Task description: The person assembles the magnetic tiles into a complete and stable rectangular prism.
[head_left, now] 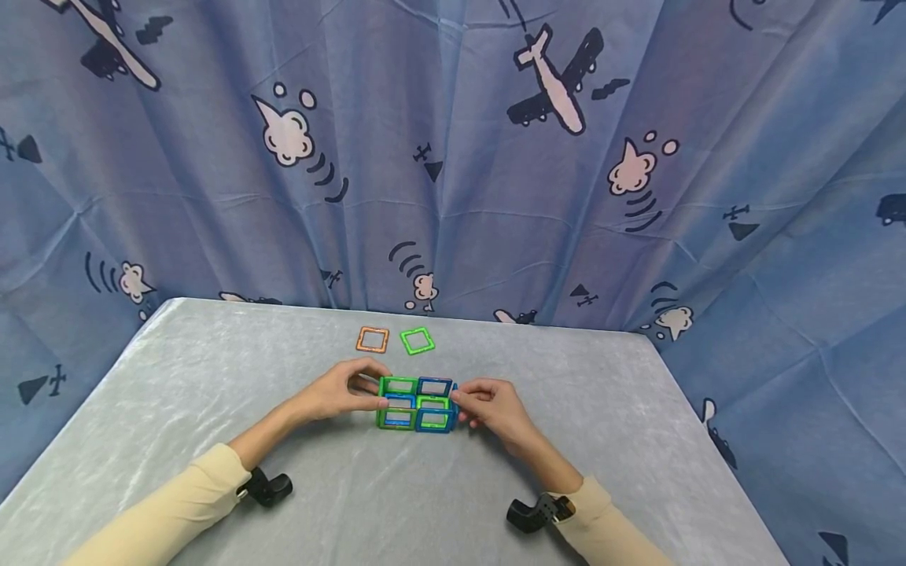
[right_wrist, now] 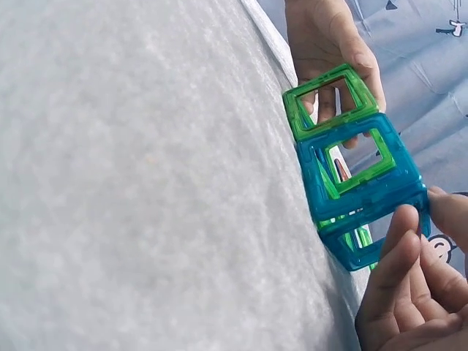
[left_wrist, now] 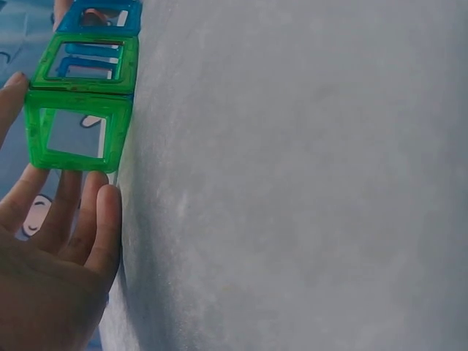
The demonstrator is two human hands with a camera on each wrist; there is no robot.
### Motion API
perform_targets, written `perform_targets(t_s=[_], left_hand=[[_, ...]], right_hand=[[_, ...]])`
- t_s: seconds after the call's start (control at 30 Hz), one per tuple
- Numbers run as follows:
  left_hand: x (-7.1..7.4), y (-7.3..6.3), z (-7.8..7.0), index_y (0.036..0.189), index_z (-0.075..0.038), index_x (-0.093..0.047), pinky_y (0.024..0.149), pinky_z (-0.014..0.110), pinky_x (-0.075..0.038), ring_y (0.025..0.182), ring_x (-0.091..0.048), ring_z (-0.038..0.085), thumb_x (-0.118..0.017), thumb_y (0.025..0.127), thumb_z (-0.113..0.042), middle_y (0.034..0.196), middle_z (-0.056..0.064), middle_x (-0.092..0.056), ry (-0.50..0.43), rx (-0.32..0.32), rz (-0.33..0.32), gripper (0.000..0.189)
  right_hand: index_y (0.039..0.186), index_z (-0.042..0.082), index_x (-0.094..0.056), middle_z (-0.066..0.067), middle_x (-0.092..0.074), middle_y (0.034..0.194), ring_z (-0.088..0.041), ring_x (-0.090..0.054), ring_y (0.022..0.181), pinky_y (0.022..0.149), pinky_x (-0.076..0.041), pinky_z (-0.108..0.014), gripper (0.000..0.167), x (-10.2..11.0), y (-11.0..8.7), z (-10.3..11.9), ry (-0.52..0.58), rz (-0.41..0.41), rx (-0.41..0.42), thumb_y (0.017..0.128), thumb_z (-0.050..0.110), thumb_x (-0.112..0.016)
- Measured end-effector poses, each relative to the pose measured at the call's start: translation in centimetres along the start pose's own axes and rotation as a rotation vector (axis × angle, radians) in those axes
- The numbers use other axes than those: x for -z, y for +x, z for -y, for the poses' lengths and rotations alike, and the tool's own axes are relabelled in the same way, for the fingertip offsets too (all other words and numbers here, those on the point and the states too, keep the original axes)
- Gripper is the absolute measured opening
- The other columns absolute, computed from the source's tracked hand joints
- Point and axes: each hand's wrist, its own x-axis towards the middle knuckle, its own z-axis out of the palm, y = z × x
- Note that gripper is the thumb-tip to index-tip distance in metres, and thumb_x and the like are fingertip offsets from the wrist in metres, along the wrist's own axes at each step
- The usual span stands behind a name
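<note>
Between both hands, a low box of green and blue magnetic tiles point(head_left: 416, 418) stands on the table, two tiles wide along its front. My left hand point(head_left: 343, 391) holds its left end, thumb at the front edge and fingers toward the back. In the left wrist view the fingertips lie against the green end tile point(left_wrist: 73, 159). At the other end, my right hand point(head_left: 499, 409) pinches a blue tile between thumb and fingers. The right wrist view shows this blue tile point(right_wrist: 420, 219) at the box's corner, partly covered by the fingertips.
Behind the box, an orange square tile point(head_left: 371, 350) and a green square tile point(head_left: 422, 350) lie flat and apart. A pale cloth covers the table point(head_left: 340, 495). A blue patterned curtain point(head_left: 467, 251) hangs along the table's far edge.
</note>
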Motion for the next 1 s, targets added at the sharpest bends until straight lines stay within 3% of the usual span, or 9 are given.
perform_targets(t_s=[0.3,0.57,0.77,1.0], left_hand=[[0.0,-0.1,-0.1,0.128,0.002,-0.061,0.096,0.040,-0.052,0.111,-0.065,0.033,-0.071,0.098,-0.013,0.129,0.023,-0.060,0.043,-0.017,-0.003,0.035],[-0.1,0.0,-0.1,0.127,0.000,-0.064,0.090,0.038,-0.054,0.108,-0.067,0.030,-0.066,0.102,-0.015,0.126,0.020,-0.063,0.070,-0.025,-0.019,0.030],[-0.2,0.8,0.0,0.125,0.000,-0.066,0.096,0.040,-0.052,0.109,-0.066,0.030,-0.069,0.099,-0.012,0.123,0.014,-0.065,0.100,-0.063,-0.023,0.028],[-0.7,2.5,-0.8,0.117,0.001,-0.068,0.092,0.038,-0.054,0.109,-0.065,0.030,-0.075,0.094,-0.012,0.117,0.012,-0.067,0.157,-0.091,-0.031,0.027]], right_hand=[[0.112,-0.012,-0.067,-0.011,-0.072,0.084,-0.016,-0.066,0.070,0.060,-0.054,-0.024,0.031,0.7,0.2,0.0,0.002,0.107,-0.011,0.100,0.016,-0.069],[0.115,-0.013,-0.066,-0.012,-0.072,0.088,-0.016,-0.066,0.072,0.061,-0.056,-0.025,0.034,1.1,0.4,0.2,0.019,0.145,-0.041,0.101,0.018,-0.068],[0.114,-0.013,-0.066,-0.013,-0.072,0.089,-0.017,-0.066,0.072,0.062,-0.056,-0.026,0.035,1.3,0.6,0.4,0.023,0.143,-0.049,0.101,0.019,-0.068],[0.114,-0.013,-0.065,-0.014,-0.070,0.091,-0.019,-0.065,0.075,0.063,-0.056,-0.026,0.030,1.9,0.9,0.0,0.031,0.169,-0.005,0.101,0.014,-0.067]])
